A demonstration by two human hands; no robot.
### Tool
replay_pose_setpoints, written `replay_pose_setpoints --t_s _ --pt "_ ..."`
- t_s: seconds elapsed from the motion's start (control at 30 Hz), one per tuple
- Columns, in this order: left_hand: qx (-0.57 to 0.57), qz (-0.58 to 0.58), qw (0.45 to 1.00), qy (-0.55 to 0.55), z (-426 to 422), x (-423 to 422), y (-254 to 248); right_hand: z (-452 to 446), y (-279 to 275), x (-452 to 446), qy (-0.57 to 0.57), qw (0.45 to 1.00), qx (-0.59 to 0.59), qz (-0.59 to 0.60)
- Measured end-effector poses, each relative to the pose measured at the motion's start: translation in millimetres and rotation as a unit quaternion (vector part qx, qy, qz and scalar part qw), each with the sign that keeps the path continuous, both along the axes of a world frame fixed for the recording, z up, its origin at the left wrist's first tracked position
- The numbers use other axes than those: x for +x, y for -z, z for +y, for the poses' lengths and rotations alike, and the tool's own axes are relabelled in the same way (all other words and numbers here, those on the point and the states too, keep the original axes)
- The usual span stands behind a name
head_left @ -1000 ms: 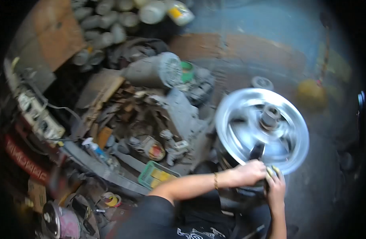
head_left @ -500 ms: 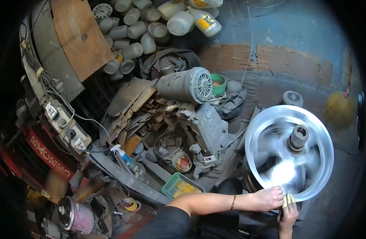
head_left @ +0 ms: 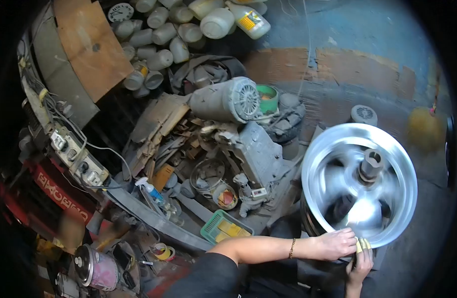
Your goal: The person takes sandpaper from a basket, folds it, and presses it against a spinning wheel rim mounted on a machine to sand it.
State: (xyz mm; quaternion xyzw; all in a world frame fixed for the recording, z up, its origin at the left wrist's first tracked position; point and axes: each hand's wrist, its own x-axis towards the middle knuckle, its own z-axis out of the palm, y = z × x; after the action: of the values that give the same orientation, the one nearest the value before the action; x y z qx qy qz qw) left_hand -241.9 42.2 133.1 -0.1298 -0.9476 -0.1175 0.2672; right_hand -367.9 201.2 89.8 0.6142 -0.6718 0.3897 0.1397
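A shiny metal wheel rim (head_left: pixel 312 171) is mounted on a spindle with a thick nut (head_left: pixel 371 164) at its hub; its spokes are blurred by spinning. Against the rim's near edge, my right hand (head_left: pixel 360 265) pinches a small yellow piece of what looks like sandpaper (head_left: pixel 359 246) under its fingers. Close beside it is my left hand (head_left: pixel 336 244), fingers curled closed and a bracelet on its wrist. Whatever those fingers grip is hidden.
Left of the wheel stand a dusty grey motor (head_left: pixel 223 101) and machine body (head_left: pixel 258 154). A green basket (head_left: pixel 208 232) with yellow pieces sits near my left forearm. Power sockets (head_left: pixel 72 155), plastic bottles (head_left: pixel 218 23) and a broom (head_left: pixel 426 130) lie farther out.
The view has shifted slightly, and the spokes appear at a different blur. Both hands stay at the rim's near edge, almost in the same place.
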Motion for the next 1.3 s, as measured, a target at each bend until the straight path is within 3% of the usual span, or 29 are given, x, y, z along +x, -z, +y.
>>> replay_pose_setpoints --t_s 0.13,0.2,0.27,0.43,0.53,0.67,0.8,1.13,1.3 --pt "0.035 0.046 0.997 0.041 3 -10 -3 4 -22 5 0.025 0.999 -0.013 -0.034" --pt "0.021 -0.019 0.998 0.049 0 -8 -10 7 -25 5 0.041 0.999 -0.006 -0.021" --pt "0.047 0.029 0.997 0.044 3 -9 -14 5 -29 7 0.048 0.998 -0.01 -0.026" --pt "0.01 -0.098 0.995 0.033 -3 5 -34 1 -39 13 0.049 0.998 0.024 -0.043" --pt "-0.037 -0.103 0.994 0.018 -8 9 -44 -3 -43 17 0.055 0.998 0.025 -0.037" --pt "-0.024 -0.107 0.994 0.009 -7 9 -42 -3 -41 17 0.028 0.995 0.038 -0.086" --pt "-0.019 -0.126 0.992 0.011 -1 -2 -40 2 -37 9 0.049 0.997 -0.002 -0.064" --pt "0.017 -0.049 0.998 0.038 20 -33 -36 17 -34 -4 0.089 0.989 -0.061 -0.101" --pt "-0.049 -0.026 0.997 0.046 26 -45 -28 22 -18 -12 0.103 0.984 -0.101 -0.106"
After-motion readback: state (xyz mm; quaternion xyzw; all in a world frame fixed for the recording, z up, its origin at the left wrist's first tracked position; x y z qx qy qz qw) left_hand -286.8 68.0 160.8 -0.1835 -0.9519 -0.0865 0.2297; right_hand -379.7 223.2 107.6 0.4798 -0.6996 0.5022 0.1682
